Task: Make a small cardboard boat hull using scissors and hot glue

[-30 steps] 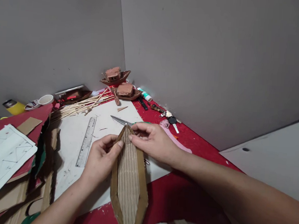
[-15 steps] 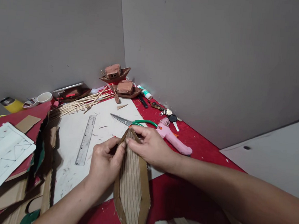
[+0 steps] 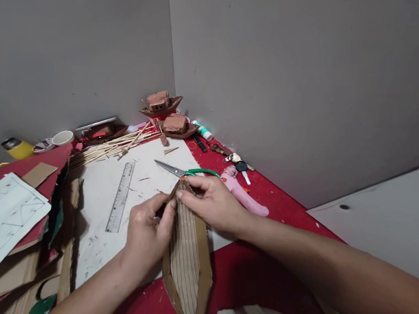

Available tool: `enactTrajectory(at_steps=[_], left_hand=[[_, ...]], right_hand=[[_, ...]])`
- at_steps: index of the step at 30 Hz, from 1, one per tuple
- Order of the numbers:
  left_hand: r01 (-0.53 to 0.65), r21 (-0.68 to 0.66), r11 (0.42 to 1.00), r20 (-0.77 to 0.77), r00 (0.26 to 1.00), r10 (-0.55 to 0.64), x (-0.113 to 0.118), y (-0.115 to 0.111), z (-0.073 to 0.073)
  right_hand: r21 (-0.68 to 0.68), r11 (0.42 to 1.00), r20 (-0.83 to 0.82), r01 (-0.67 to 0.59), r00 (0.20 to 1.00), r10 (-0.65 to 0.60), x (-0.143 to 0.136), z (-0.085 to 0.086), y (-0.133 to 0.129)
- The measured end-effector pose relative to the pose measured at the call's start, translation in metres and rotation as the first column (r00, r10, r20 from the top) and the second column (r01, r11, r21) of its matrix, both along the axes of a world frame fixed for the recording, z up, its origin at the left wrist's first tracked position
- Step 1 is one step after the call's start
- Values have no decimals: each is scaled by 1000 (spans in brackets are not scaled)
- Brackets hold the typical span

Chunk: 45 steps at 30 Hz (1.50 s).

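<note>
Between my hands is a long cardboard boat hull [image 3: 186, 252], its ribbed floor facing up and its folded sides running down toward me. My left hand [image 3: 152, 227] pinches the left side wall near the pointed far tip, thumb inside. On the opposite wall, my right hand [image 3: 209, 200] is closed near the same tip, thumb on the inner face. Just beyond the tip lie green-handled scissors [image 3: 179, 170], blades pointing left. A pink glue gun [image 3: 244, 196] rests to the right, partly behind my right hand.
Left of my hands, a clear ruler [image 3: 120, 198] lies on white paper [image 3: 98, 187]. Thin wooden sticks [image 3: 112, 147] and small brown model boats [image 3: 175, 125] sit at the back. Stacked cardboard [image 3: 48, 183] with a drawing [image 3: 5, 218] fills the left. Keys [image 3: 243, 167] lie near the wall.
The near end of the hull has shifted slightly to the right. Both hands keep their grip near the tip, almost unmoved.
</note>
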<state>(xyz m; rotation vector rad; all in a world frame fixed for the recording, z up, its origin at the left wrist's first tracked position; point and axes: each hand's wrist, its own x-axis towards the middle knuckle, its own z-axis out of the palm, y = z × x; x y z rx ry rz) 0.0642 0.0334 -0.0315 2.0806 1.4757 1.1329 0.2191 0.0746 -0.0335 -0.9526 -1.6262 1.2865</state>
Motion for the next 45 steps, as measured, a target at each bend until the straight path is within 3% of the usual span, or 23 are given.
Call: enactTrajectory(at_steps=[7,14,17,21,29,37,41,45], left_hand=[[30,170,985,-7,1000,-30,-2,0,-8],[-13,74,997,8,1000,12,-3,1,-10],[-31,133,991,15,999,29,-4,4,-12],[16,160,987,-12,1000,-14,-6,3,-15],[14,136,991,-5,1000,-13,-6,5,-23],[-32,55,998,152,988,24,-4,4,-8],[-66,11,998,177,982,63,-5,4,-5],[-22,-66,998,204,978,35,-4,6,-2]], right_hand=[[112,994,30,11,999,-15,2,5,-1],[137,987,35,86,995,-92,1,5,-1],[252,949,26,191,979,-204,2,5,-2],[412,895,107,172,966,-235,6,2,-4],[379,917,159,121,968,-193,5,-6,-2],[327,941,102,86,987,-126,5,7,-5],[295,953,129,67,986,-109,4,6,-5],[275,961,135,44,987,-84,2,2,-3]])
